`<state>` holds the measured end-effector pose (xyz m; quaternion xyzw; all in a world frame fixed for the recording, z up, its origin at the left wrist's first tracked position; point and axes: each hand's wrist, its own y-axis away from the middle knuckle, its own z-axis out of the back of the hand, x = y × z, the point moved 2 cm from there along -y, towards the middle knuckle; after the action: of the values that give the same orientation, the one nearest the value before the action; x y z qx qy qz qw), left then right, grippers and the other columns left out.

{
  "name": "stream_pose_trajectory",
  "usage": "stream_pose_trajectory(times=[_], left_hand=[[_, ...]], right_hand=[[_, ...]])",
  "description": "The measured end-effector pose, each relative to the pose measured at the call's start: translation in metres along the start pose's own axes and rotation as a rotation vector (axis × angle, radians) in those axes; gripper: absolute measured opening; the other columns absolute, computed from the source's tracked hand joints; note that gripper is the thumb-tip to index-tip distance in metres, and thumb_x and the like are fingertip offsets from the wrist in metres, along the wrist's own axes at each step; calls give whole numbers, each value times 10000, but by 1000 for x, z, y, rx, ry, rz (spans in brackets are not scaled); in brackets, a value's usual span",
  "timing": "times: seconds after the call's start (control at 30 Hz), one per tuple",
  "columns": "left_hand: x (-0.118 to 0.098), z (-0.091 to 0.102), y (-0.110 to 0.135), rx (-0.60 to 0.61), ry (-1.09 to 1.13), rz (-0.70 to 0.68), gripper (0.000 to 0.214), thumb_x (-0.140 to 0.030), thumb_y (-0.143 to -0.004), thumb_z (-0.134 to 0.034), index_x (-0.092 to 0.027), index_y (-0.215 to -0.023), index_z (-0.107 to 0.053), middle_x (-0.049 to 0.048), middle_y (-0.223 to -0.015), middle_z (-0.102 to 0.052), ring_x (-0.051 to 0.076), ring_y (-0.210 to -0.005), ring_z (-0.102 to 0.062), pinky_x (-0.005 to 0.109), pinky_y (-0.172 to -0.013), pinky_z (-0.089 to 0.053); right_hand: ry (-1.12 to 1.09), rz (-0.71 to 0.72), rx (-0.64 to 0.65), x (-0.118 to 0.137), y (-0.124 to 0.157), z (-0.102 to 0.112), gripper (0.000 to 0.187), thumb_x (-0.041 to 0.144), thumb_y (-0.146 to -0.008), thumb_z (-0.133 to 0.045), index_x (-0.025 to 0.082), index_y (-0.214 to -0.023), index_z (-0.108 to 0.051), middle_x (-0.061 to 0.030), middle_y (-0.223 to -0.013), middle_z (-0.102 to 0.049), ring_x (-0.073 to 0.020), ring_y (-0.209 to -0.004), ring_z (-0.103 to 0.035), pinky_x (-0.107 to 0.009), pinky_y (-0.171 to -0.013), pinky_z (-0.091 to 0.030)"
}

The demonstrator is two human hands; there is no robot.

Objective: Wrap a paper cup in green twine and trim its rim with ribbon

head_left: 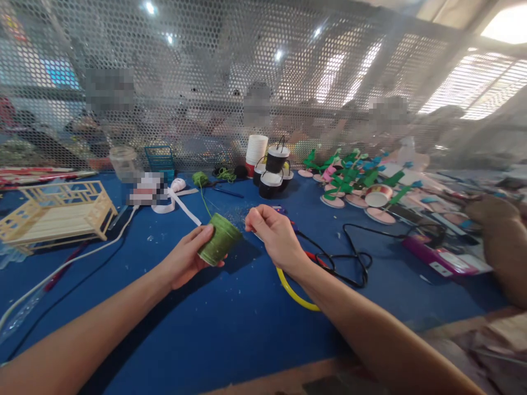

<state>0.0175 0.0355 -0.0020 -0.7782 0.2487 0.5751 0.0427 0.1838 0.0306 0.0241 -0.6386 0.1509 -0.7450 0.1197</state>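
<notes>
My left hand (192, 249) is closed around a cup wrapped in green yarn (220, 240), tilted with one end toward the right. From a small ball of green yarn (200, 179) at the back, a strand runs down to the cup's upper edge. Just right of the cup, apart from it, my right hand (274, 233) is closed with thumb and fingers pinched together. Whatever lies in that pinch, if anything, is too small to make out. Under my right wrist a yellow curved handle (294, 293) rests on the blue table (230, 340), partly hidden.
A wooden miniature bed (61, 214) stands at left beside a white cable (74, 258). White ribbon (177, 200), black lidded pots (270, 185) and stacked paper cups (256, 153) sit behind. Right are green craft plants (343, 184), a black cord (349, 280), a purple power strip (438, 257) and another person's arm (504, 247).
</notes>
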Motion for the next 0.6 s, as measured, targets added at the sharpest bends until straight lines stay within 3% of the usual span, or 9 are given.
stream_pose_trajectory(times=[0.17,0.27,0.33,0.4,0.5,0.6], left_hand=[[1,2,-3,31,20,111,407,-555,-774,-479,-190,-903,-603,71,-793,-647,178,-669,-622,312,-615,-511],[1,2,-3,33,-2,87,422,-568,-762,-483,-188,-913,-589,73,-804,-636,179,-671,-615,317,-609,-513],[0,2,-2,-2,-69,-5,404,-537,-732,-546,-192,-943,-551,59,-828,-613,175,-685,-603,323,-610,-515],[0,1,0,-50,-201,-136,423,-494,-704,-602,-189,-980,-506,46,-854,-582,169,-709,-585,320,-621,-510],[0,0,3,-93,-474,-302,470,-464,-694,-614,-172,-1029,-463,44,-883,-550,171,-756,-560,313,-651,-487],[1,-1,4,-121,-708,-412,494,-444,-690,-614,-161,-1057,-442,61,-942,-531,189,-827,-539,338,-719,-467]], right_hand=[[61,-8,-86,-4,-5,4,498,540,-831,-364,216,-455,-390,6,-489,-429,-123,-511,-407,-287,-558,-351],[36,-56,-71,-7,-8,4,299,468,-751,-537,211,-603,-501,-6,-632,-532,-131,-619,-485,-278,-621,-389],[-15,-90,8,-7,-7,2,217,395,-688,-622,208,-766,-542,-22,-780,-580,-139,-731,-526,-277,-682,-408],[-24,-128,118,-4,-5,-1,226,388,-705,-598,196,-818,-556,-33,-819,-592,-140,-753,-534,-279,-694,-414],[65,-127,254,1,-1,-4,254,421,-767,-511,176,-755,-578,-29,-740,-585,-134,-675,-514,-279,-642,-407],[149,-86,281,3,2,-7,222,388,-763,-532,182,-684,-554,-6,-674,-556,-126,-622,-486,-273,-609,-387]])
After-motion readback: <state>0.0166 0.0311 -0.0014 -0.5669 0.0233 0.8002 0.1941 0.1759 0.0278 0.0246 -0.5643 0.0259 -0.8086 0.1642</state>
